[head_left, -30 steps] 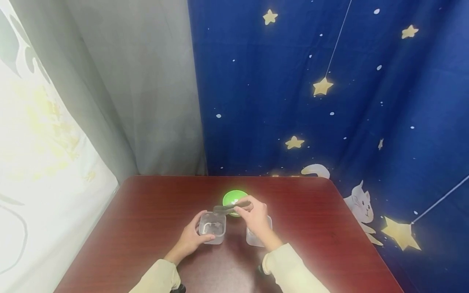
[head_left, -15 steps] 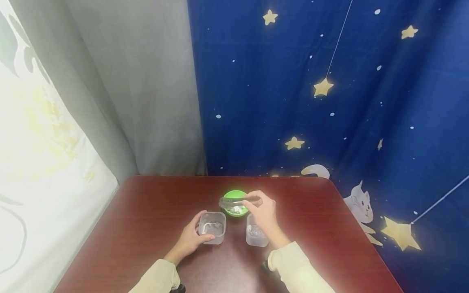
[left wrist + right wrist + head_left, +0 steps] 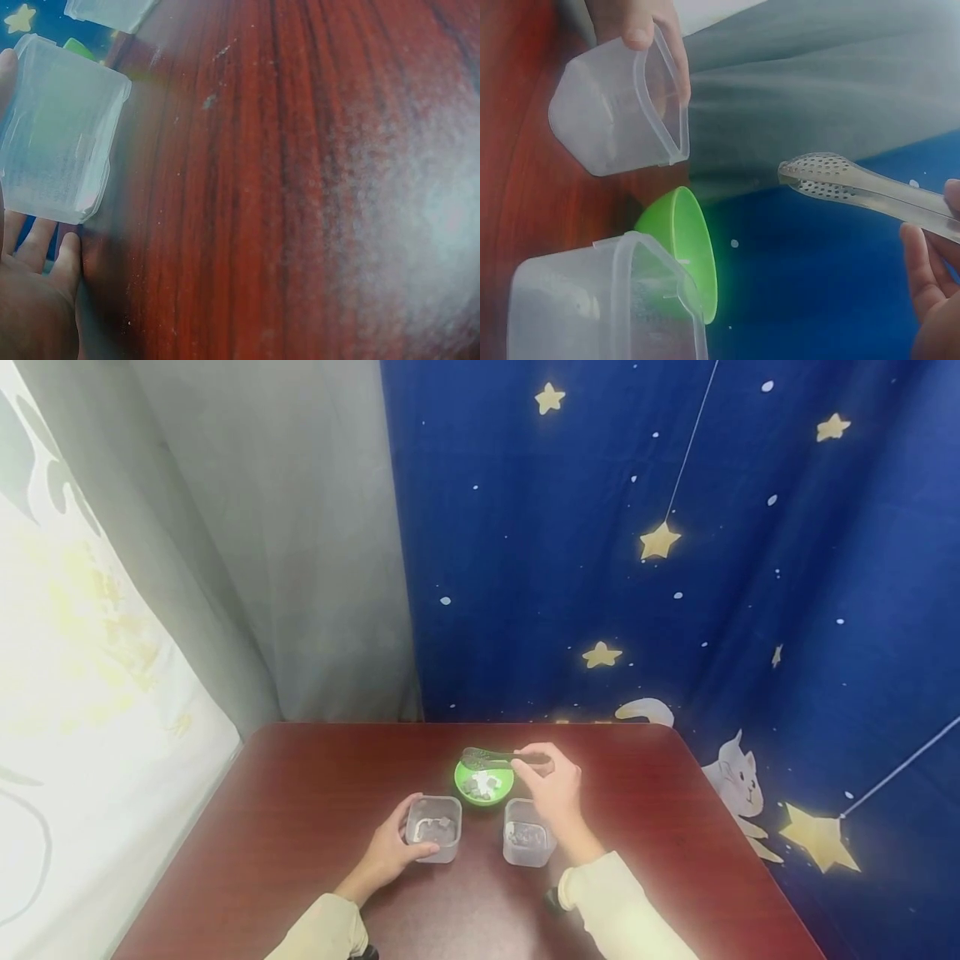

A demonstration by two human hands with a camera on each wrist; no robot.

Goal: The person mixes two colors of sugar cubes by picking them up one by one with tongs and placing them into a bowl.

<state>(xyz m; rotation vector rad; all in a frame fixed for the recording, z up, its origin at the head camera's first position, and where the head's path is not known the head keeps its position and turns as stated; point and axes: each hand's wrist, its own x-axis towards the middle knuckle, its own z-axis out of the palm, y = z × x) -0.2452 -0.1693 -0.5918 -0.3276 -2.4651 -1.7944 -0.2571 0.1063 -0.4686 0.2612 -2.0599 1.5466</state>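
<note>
My left hand (image 3: 390,847) grips the left clear plastic container (image 3: 438,854) by its side, thumb at the front corner. A few small pale pieces lie inside it. My right hand (image 3: 557,787) pinches metal tongs (image 3: 832,176) with perforated tips, held over the far side of the green bowl (image 3: 480,801). In the right wrist view the tongs' two tips lie close together; no piece is plainly seen between them. Small grey and white pieces sit in the bowl. A second clear container (image 3: 527,858) stands below my right hand, with some small pieces at its bottom.
Everything stands on a dark red wooden table (image 3: 337,777). A grey curtain (image 3: 322,568) and a blue star-patterned curtain (image 3: 510,568) hang behind its far edge. A white patterned cloth (image 3: 97,693) hangs along the left.
My right hand has moved the tongs from beside the left container's rim, right and away, to above the bowl's far side. The left hand and both containers have stayed in place.
</note>
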